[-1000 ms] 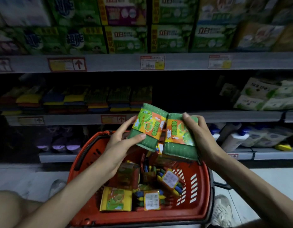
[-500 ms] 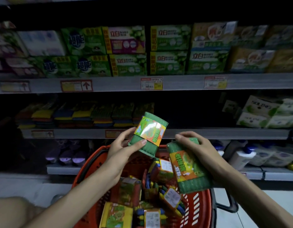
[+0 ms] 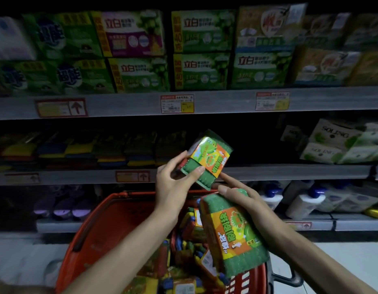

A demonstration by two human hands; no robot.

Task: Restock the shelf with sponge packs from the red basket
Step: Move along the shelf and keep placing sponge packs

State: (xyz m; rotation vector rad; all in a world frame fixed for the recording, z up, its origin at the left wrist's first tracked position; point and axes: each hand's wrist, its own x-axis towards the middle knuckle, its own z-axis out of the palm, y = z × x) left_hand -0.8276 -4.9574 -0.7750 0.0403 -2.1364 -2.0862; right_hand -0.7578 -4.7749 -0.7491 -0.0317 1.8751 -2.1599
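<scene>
My left hand (image 3: 175, 185) grips a green sponge pack with an orange label (image 3: 207, 159), raised in front of the middle shelf edge (image 3: 289, 172). My right hand (image 3: 245, 200) holds a second green sponge pack (image 3: 233, 234) lower down, tilted lengthwise over the red basket (image 3: 111, 219); its index finger points up toward the first pack. Several more sponge packs (image 3: 188, 257) lie jumbled inside the basket. A row of stacked colourful sponge packs (image 3: 82, 149) sits on the middle shelf at the left, with a dark gap to the right of it.
Green and purple detergent boxes (image 3: 200, 49) fill the top shelf. White pouches (image 3: 340, 143) stand at the right of the middle shelf. White bottles with blue caps (image 3: 302, 200) line the lower shelf. The basket's black handle (image 3: 287, 279) sticks out at its right.
My left hand has lifted its pack up and right toward the middle shelf. My right hand has lowered and turned its pack lengthwise. The view has tilted up, closer to the shelves.
</scene>
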